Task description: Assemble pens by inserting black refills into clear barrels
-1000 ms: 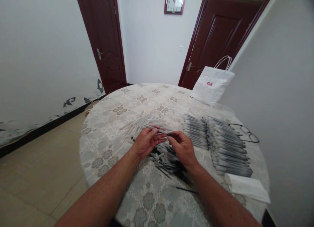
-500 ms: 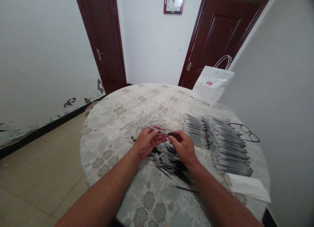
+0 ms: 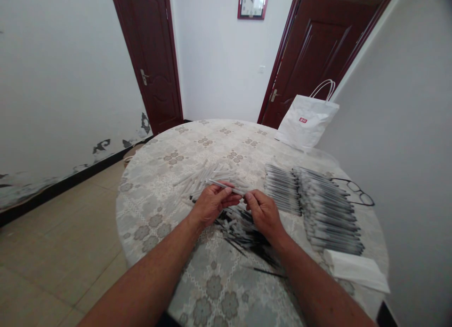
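My left hand [image 3: 209, 205] is closed around a slim, pale pen [image 3: 218, 183] that slants down to the right above the table. At the pen's right end, the fingertips of my right hand [image 3: 263, 212] are pinched together; that end is mostly hidden by them. Below and between my hands lies a loose heap of black and clear pen parts [image 3: 243, 230]. Behind my left hand, whitish translucent tubes [image 3: 196, 177] are spread in a pile. To the right of my right hand are neat rows of pens [image 3: 282, 186] with dark ends, and a larger stack of pens [image 3: 328, 214].
The round table has a patterned cloth [image 3: 148, 176]. Black-framed glasses [image 3: 365, 198] lie beside the larger stack, and a folded white paper [image 3: 356, 269] lies nearer. A white paper bag [image 3: 307, 122] stands at the back right. A thin black stick [image 3: 266, 272] lies near my right forearm.
My right fingers have closed in more tightly at the pen's end, covering the dark bit that showed there. The left hand keeps its hold almost unchanged. The view has shifted slightly.
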`<action>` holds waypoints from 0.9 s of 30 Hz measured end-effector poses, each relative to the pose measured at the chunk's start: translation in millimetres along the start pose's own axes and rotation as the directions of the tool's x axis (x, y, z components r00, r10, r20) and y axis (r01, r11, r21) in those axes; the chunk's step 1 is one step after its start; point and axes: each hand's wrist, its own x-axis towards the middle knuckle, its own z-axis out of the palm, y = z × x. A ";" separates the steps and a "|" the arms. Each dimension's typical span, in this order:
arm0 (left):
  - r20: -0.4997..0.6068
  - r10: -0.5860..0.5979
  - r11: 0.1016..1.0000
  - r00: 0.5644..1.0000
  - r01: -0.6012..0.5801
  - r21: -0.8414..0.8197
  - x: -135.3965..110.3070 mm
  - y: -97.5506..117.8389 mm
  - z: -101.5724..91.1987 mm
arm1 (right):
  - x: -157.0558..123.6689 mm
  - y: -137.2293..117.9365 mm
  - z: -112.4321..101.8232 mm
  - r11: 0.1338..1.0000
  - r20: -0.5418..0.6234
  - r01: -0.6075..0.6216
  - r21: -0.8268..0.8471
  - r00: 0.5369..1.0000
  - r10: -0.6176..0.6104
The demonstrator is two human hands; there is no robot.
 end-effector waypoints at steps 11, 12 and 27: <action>-0.002 0.020 1.000 1.000 -0.020 -0.014 2.7 -1.0 -3.0 | -4.4 0.2 3.0 0.999 -0.083 0.042 0.032 0.996 -0.040; 0.001 0.016 1.000 1.000 -0.016 -0.012 2.5 -0.8 -2.9 | -4.5 0.5 3.4 0.999 -0.076 0.052 0.014 0.996 -0.051; 0.011 0.010 1.000 1.000 -0.010 0.004 1.0 -0.1 -2.0 | -6.3 1.3 2.6 0.995 -0.084 0.100 -0.016 0.991 -0.101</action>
